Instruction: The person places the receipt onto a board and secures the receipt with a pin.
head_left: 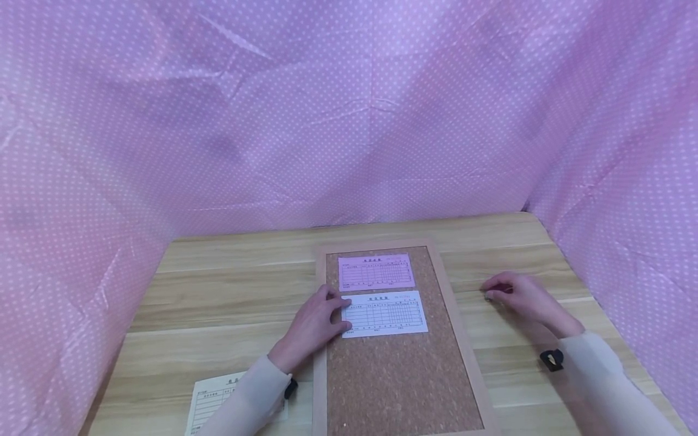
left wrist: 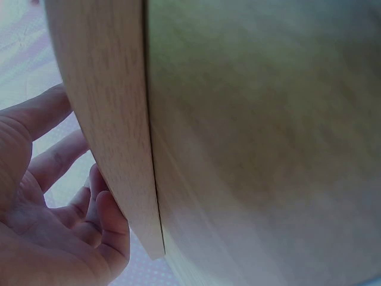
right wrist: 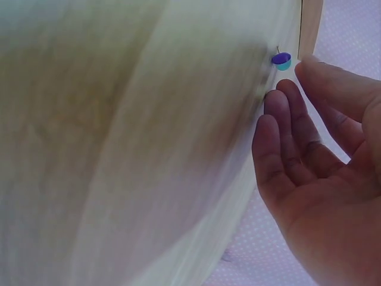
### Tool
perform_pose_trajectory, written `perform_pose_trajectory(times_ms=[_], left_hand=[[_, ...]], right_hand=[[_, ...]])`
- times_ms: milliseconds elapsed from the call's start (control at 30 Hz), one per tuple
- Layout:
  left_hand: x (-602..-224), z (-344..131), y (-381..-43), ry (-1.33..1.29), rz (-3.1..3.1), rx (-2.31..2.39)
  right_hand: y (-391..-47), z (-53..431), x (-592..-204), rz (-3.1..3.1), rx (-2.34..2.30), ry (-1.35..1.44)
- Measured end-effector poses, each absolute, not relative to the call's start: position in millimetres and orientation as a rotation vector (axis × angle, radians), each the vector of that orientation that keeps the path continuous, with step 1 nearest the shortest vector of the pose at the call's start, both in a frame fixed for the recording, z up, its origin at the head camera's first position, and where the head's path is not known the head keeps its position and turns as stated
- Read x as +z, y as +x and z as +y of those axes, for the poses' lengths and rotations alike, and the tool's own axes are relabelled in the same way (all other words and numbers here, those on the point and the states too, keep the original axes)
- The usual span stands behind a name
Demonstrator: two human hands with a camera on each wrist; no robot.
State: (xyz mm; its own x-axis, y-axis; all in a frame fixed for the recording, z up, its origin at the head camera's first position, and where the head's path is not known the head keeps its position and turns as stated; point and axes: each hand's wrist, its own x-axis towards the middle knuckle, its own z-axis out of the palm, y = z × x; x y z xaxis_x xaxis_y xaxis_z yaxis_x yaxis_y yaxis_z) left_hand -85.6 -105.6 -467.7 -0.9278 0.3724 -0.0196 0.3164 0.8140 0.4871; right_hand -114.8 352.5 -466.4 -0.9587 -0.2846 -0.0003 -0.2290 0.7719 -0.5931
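A white printed form slip [head_left: 384,313] lies on a wood-framed corkboard [head_left: 400,381], just below a pink printed slip [head_left: 376,280]. My left hand [head_left: 313,324] rests over the board's left frame, with thumb and forefinger spread and their tips on the white slip's left edge. To the right of the board, my right hand [head_left: 523,300] is low over the table, its fingers bent loosely. A purple and teal push pin [right wrist: 281,61], point up, shows just beyond the right fingertips [right wrist: 287,89] in the right wrist view, with a gap between.
Partly under the left forearm, a pale printed slip [head_left: 207,399] lies on the wooden table [head_left: 218,297]. Pink dotted cloth [head_left: 349,121] hangs behind the table and along both sides. A black wrist strap [head_left: 552,360] shows at the right cuff.
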Motion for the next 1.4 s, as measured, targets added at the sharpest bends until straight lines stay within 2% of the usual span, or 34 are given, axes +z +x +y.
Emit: perform_pose_trajectory(times_ms=[1400], left_hand=[[-468.8,-105.3,-85.2,0.554,2.894,0.747]], right_hand=[[-116.4,355.3,-471.4,2.899,-0.877,-0.481]])
